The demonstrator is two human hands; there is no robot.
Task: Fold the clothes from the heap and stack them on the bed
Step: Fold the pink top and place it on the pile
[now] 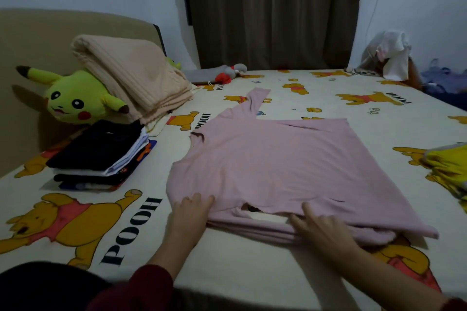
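Dim light falls on the bed (pixel 252 260), its sheet printed with cartoon bears. A pink top (pixel 273 166) lies spread at its middle, near edge doubled under. The left hand (pixel 188 217) rests flat on the near left corner, fingers (pixel 195 199) straight and together; the right hand (pixel 321 231) has its fingers tucked under the folded edge, thumb on top. To fold cleanly, both should probably lift that edge evenly and carry it over, smoothing creases. A folded stack (pixel 101 156) waits to the left, beside a plush toy (pixel 73 97).
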